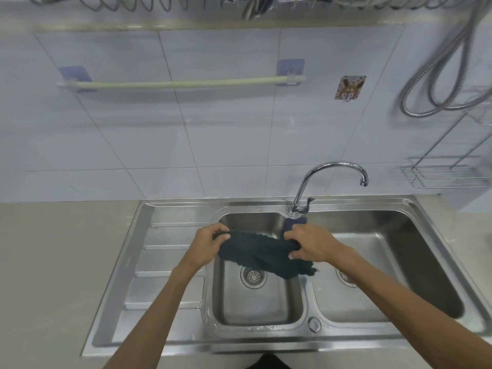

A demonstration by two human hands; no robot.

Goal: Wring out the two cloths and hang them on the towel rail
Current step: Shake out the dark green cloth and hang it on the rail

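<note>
A dark green cloth point(259, 253) is stretched between both hands over the left basin of the steel sink point(175, 342). My left hand point(210, 242) grips its left end and my right hand point(310, 242) grips its right end, with a loose corner hanging below the right wrist. A blue cloth point(294, 223) lies on the divider between the basins, just behind my right hand and partly hidden by it. The pale green towel rail point(181, 84) is mounted on the tiled wall above, with nothing on it.
A curved tap point(332, 169) rises behind the divider. The ribbed drainboard point(165, 262) is to the left, the right basin point(372, 262) to the right. A wire rack point(442, 174) and a metal hose point(436, 83) hang at the right wall. A dish rack point(133, 4) runs overhead.
</note>
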